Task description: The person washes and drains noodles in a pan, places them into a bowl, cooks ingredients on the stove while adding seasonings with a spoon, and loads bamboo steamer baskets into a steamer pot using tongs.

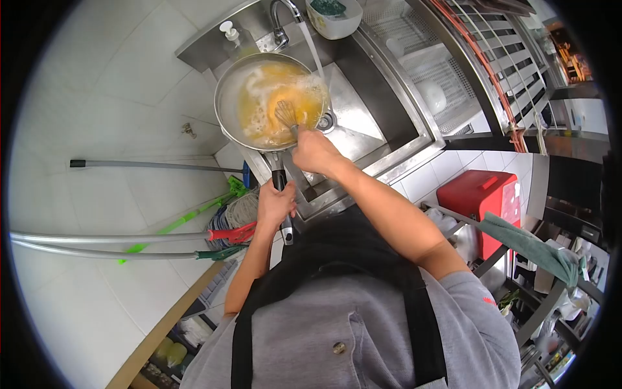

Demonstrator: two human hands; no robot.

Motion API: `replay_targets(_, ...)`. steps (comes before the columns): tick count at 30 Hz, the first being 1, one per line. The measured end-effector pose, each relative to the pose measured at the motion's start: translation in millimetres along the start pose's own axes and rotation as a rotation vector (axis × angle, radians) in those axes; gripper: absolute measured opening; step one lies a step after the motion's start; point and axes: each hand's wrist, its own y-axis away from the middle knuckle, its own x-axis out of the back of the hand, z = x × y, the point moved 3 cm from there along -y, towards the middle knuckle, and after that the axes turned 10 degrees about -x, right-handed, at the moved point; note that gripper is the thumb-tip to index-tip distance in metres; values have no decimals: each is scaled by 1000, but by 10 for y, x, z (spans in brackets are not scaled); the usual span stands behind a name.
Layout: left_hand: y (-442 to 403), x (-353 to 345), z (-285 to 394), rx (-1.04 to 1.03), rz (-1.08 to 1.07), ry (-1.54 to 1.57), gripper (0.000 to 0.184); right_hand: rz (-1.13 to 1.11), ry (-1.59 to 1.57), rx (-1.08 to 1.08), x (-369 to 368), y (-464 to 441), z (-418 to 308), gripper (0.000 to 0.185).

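Note:
Over the sink (353, 107) is a wide pan (223, 113) holding foamy yellow-orange liquid. My left hand (275, 204) is wrapped round its black handle (279, 179). A wire whisk (286, 114) dips into the liquid, and my right hand (315, 153) grips its handle, mostly hidden by the fingers. Water runs from the faucet (280, 31) in a stream (311, 48) that comes down at the pan's right edge. To the lower right of the pan, the sink drain (327, 121) shows.
A white container (334, 19) with a green scouring pad stands behind the sink. At the back left is a soap pump bottle (230, 31). Mop handles (110, 237) lean at the left. On the right are a red box (481, 201) and a hanging green cloth (531, 246).

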Motion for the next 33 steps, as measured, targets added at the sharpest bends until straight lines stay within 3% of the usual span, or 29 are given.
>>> replay_targets(17,132,102,32,-27,61,-55,23,-147,-58,-18,-33,107,-137,37)
replay_targets(33,154,240,75,-62,98,-225,22,-116,-137,8,-73,130,-224,34)
